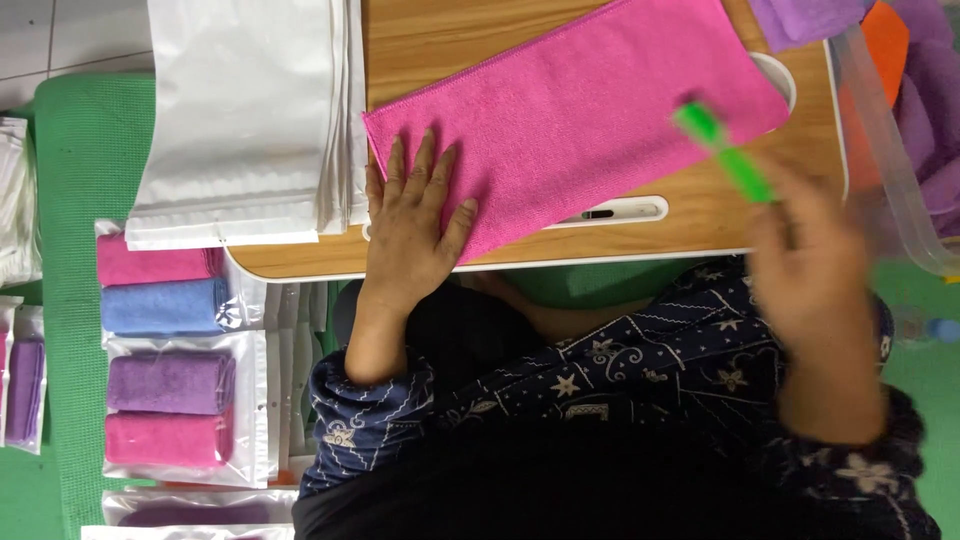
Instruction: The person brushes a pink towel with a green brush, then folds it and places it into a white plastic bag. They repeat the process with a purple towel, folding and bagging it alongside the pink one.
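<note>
A pink microfibre cloth lies spread flat and slanted on a small wooden lap table. My left hand presses flat on the cloth's near left corner, fingers apart. My right hand, blurred by motion, is at the table's near right edge and grips a bright green stick-shaped thing that points over the cloth's right end.
A stack of white plastic bags lies at the table's left. Bagged rolled cloths, pink, blue and purple, lie on the green mat. A clear bin with purple cloths stands at right.
</note>
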